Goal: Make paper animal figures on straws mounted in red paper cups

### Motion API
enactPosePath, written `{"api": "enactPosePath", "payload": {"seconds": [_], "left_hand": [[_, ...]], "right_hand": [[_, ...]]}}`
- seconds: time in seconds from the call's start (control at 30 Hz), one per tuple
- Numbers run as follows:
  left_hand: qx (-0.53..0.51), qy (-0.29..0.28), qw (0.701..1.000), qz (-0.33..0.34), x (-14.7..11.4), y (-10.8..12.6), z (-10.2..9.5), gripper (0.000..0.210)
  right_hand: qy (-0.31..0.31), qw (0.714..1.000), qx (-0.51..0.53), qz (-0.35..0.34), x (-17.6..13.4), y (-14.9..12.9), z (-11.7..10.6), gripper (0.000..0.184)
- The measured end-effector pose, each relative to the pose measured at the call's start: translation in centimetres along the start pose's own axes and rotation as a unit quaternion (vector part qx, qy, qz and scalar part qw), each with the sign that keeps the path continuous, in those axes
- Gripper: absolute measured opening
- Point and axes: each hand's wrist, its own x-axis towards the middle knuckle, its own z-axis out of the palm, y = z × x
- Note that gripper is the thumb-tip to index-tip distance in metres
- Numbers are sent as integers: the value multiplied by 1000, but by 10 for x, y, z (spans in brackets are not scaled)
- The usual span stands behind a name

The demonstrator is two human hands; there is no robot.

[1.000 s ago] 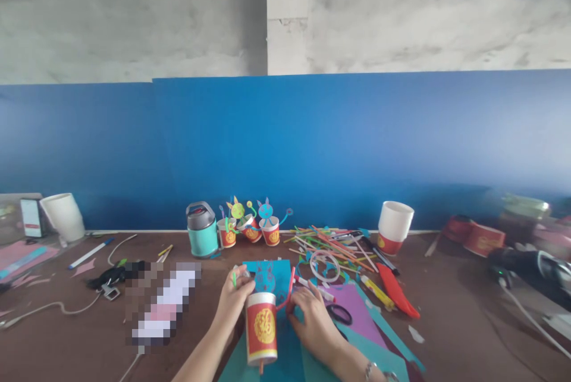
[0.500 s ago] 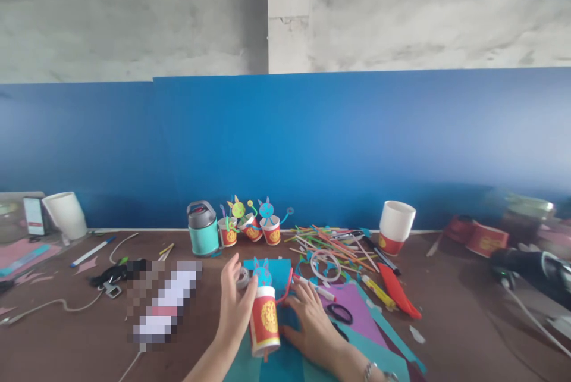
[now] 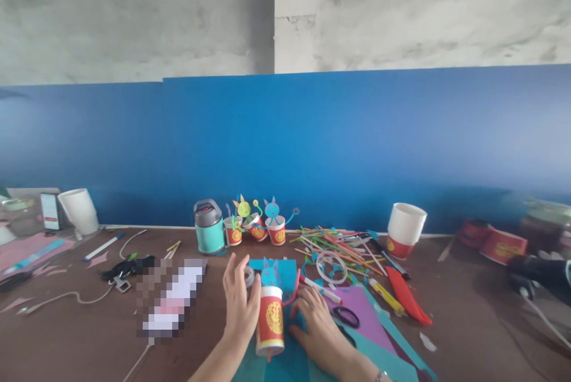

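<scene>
While the left hand (image 3: 239, 304) wraps the red cup (image 3: 270, 321) from its left side, thumb up, fingers round the back, the cup stands upside down on teal paper (image 3: 285, 364) w/ a blue bunny cutout (image 3: 270, 275) at its top. Right hand (image 3: 317, 322) lies flat & slack just right of the cup, palm down on the paper, gripping nothing. Looks like the fitting/checking stage of the bunny cup. Next move prob. needs a steady hold so the cutout stays upright. Tape roll (image 3: 248, 275) sits just behind the cup, scissors (image 3: 345, 316) right of it, straws (image 3: 332, 239) further back-right.
</scene>
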Motion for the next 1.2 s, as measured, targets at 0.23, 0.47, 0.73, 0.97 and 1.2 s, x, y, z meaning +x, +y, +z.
{"api": "enactPosePath", "payload": {"seconds": [0.23,0.47,0.73,0.97,1.2], "left_hand": [[18,-7,1000,3,1,-4,0,35],[39,12,999,33,0,-6,3,33],[69,15,996,54,1,-8,3,32],[94,11,993,73,1,-7,2,31],[93,16,992,86,1,-5,1,29]], "right_hand": [[-7,1000,13,-1,-1,-2,-3,15],[11,999,-29,-19,-5,0,2,21],[45,993,-93,-52,-9,11,12,18],[147,960,-189,-147,-13,34,26,24],[141,973,-135,-122,-12,21,23,22]]}}
